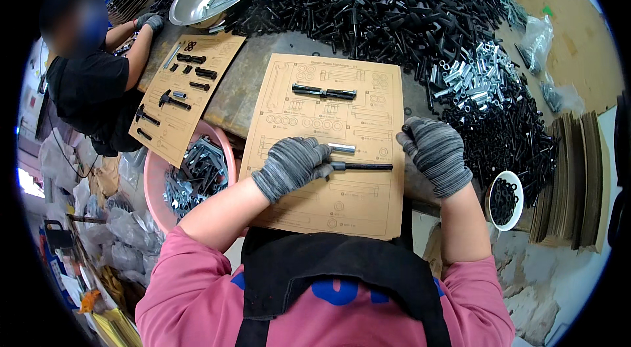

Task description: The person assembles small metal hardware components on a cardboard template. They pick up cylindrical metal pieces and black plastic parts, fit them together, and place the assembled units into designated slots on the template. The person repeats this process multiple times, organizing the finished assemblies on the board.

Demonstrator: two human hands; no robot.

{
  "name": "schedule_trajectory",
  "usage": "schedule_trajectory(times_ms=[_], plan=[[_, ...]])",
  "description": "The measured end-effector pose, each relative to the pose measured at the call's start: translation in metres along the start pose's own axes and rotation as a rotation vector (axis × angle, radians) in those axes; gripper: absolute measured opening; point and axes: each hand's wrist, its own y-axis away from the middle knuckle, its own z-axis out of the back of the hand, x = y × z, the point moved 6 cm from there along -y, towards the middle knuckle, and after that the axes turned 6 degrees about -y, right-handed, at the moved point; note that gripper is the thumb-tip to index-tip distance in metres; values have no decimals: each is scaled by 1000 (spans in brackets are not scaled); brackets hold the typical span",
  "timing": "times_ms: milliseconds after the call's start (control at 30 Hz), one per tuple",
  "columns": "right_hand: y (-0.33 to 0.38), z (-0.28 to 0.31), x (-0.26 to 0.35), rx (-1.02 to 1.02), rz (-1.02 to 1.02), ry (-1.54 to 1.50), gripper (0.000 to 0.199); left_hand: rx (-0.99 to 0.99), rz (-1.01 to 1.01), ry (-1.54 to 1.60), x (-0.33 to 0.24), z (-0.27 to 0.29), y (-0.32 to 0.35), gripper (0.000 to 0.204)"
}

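Left hand (292, 164) is pinching one long black bolt (363, 166) on the cardboard sheet (328, 143); right hand (434, 153) is resting palm-down, fingers loosely curled, holding nothing. Two more black bolts (324, 92) up top.

Steel bowl (197, 2), pink basin (155, 179), white cup (494, 206).

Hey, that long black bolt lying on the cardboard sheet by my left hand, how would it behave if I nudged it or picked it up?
The long black bolt looks like a round metal rod, so it would probably stay stiff and feel fairly heavy for its size. Lying flat on the smooth cardboard sheet, it would likely roll if pushed sideways. The knit glove on the left hand should help grip it.
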Motion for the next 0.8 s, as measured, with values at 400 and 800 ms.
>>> schedule_trajectory(times_ms=[400, 800], plan=[[44, 19, -43, -172, -140, -144, 12, -52, 43, -34, 15, -1, 17, 20], [38, 21, -10, -175, -218, -785, 15, -181, 98, 197, 17, 22, 21, 33]])
